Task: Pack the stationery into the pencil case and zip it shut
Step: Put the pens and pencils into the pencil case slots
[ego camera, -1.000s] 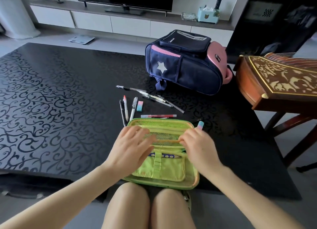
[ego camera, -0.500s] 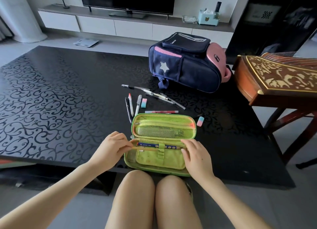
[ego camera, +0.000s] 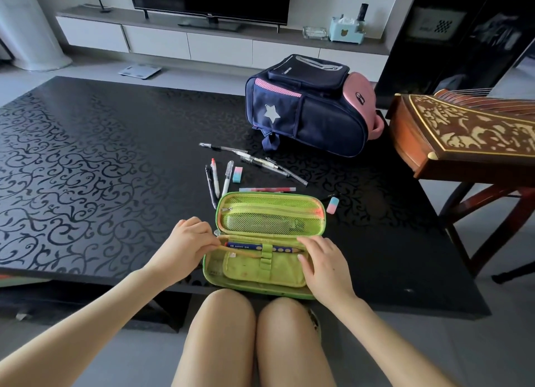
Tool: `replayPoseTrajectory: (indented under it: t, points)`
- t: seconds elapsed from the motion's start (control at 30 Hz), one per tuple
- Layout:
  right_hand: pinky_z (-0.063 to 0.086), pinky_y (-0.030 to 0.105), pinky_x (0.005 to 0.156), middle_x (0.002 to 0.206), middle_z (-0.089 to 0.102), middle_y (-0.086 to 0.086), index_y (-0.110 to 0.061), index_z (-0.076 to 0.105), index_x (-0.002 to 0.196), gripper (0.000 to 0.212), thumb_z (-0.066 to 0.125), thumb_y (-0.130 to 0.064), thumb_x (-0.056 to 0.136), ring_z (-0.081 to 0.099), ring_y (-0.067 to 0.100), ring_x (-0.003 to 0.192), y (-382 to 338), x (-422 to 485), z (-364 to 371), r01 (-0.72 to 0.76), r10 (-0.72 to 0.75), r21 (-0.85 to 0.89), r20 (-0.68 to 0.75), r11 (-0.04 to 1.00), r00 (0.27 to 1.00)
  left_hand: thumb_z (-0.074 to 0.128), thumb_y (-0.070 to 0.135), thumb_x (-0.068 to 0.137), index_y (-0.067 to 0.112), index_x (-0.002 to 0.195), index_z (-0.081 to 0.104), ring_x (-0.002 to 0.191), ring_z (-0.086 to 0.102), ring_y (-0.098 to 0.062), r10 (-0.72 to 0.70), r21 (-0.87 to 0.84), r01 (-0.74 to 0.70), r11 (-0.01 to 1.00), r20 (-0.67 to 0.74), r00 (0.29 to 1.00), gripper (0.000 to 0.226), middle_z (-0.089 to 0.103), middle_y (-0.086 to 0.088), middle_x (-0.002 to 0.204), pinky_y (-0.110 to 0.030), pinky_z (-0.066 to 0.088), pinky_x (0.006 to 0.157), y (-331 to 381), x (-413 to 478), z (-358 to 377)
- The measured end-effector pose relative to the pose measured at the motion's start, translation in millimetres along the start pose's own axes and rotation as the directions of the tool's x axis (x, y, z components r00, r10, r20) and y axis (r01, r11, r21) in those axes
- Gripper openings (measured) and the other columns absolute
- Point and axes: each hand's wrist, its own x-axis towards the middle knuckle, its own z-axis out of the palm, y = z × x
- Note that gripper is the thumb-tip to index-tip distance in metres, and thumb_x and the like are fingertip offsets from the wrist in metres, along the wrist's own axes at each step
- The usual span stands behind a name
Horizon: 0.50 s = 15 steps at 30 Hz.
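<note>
Two erasers, one open pencil case

The open pencil case lies at the table's near edge with a pencil in it, pens just behind it, an eraser right of its lid, and a backpack farther back.

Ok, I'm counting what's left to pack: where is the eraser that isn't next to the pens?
In the head view, that eraser lies on the black table, on the person's right, just off the far right corner of the open pencil case.
</note>
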Motion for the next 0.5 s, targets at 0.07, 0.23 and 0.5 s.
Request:
replayPoseTrajectory:
  t: [0.07,0.23,0.5]
  points:
    - [0.051,0.027,0.077,0.104,0.065,-0.002,-0.013,0.062,0.113,0.031,0.066,-0.014,0.082,0.061,0.016,0.09,-0.1,0.2,0.4,-0.001,0.001,-0.003,-0.006,1.0,1.0,0.041,0.039,0.084,0.026,0.08,0.071,0.076,0.038,-0.008,-0.018,-0.001,0.018,1.0,0.002,1.0,0.033,0.059,0.008,0.072,-0.025,0.035,0.069,-6.5,-1.6,-5.5]
    - [0.05,0.026,0.075,0.102,0.065,-0.003,-0.013,0.062,0.112,0.031,0.067,-0.014,0.081,0.061,0.016,0.088,0.8,0.0,1.0,0.003,-0.003,-0.005,-0.015,1.0,1.0,0.042,0.04,0.083,0.026,0.079,0.072,0.079,0.04,-0.007,-0.004,-0.02,0.005,1.0,0.033,0.999,0.033,0.062,0.009,0.073,-0.026,0.033,0.071,-2.6,4.1,-2.1]
    - [0.052,0.029,0.071,0.098,0.065,-0.001,-0.012,0.063,0.107,0.029,0.068,-0.009,0.079,0.061,0.019,0.084,1.4,0.1,2.0,0.018,-0.018,0.011,-0.016,1.0,1.0,0.063,0.03,0.074,0.024,0.068,0.068,0.074,0.045,-0.011,0.12,-0.008,-0.12,0.993,0.113,0.986,0.01,0.061,0.009,0.063,-0.023,0.026,0.067,51.7,36.6,25.9]
